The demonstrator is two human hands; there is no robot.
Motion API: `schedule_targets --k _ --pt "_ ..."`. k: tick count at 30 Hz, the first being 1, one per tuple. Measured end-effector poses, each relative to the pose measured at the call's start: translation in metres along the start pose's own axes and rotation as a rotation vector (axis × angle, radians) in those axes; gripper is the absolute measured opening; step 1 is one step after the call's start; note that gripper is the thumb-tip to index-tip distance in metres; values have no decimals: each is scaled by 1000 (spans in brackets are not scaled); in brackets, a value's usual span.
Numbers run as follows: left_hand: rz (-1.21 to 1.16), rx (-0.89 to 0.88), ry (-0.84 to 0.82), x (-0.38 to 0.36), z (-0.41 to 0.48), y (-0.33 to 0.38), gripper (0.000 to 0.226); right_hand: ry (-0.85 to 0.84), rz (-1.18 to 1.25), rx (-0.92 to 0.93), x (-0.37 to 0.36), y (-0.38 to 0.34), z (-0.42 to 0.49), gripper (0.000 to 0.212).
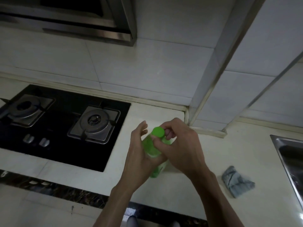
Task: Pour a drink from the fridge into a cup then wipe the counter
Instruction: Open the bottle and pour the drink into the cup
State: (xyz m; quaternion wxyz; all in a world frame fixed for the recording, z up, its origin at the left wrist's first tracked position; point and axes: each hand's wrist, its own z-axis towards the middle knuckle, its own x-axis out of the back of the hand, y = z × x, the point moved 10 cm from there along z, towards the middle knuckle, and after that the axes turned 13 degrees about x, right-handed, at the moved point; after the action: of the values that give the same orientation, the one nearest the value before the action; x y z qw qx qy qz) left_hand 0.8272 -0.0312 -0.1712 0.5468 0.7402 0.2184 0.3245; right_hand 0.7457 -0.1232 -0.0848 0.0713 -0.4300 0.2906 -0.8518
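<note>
A green drink bottle (151, 148) stands on the pale counter (229, 153) to the right of the stove, its green cap (157, 131) on top. My left hand (139, 154) holds the bottle's body from the left, with its fingertips lifted beside the cap. My right hand (178, 145) comes from the right, and its thumb and fingers pinch the cap. The bottle's lower part shows below my hands. A folded grey cloth (237, 181) lies on the counter to the right. No cup is in view.
A black two-burner gas stove (65, 122) fills the counter's left part, with a range hood (73, 22) above. A steel sink (291, 161) sits at the right edge. A tiled wall column (221, 79) juts out behind the bottle.
</note>
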Motion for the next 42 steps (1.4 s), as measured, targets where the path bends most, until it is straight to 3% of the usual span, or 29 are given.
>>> schedule_targets --k 6,11,14,16,19,23,26,32,38,42 --pt "-17 -18 16 -7 -7 -17 120 316 33 6 46 -8 10 33" --pt "31 -77 47 -10 4 -5 109 404 55 -25 69 -9 7 25" --pt "143 -143 26 -17 2 5 92 319 76 -197 71 16 0 14" --pt "212 -161 -9 -23 0 3 86 211 -34 -268 75 32 -5 16" --pt "348 -193 -63 -31 -2 2 77 21 -278 -327 75 57 -14 30" --pt "537 -269 -20 -36 -2 14 66 -41 -468 -413 75 92 -32 56" --pt "606 -304 -11 -41 -1 22 67 -58 -525 -439 78 98 -37 60" --pt "480 -257 -149 -44 1 27 86 72 -421 -343 93 93 -27 54" --pt "541 -294 -192 -36 0 55 82 251 -106 -177 103 82 -29 52" --pt "466 -166 -426 -36 6 54 83 277 -66 43 105 55 -22 47"
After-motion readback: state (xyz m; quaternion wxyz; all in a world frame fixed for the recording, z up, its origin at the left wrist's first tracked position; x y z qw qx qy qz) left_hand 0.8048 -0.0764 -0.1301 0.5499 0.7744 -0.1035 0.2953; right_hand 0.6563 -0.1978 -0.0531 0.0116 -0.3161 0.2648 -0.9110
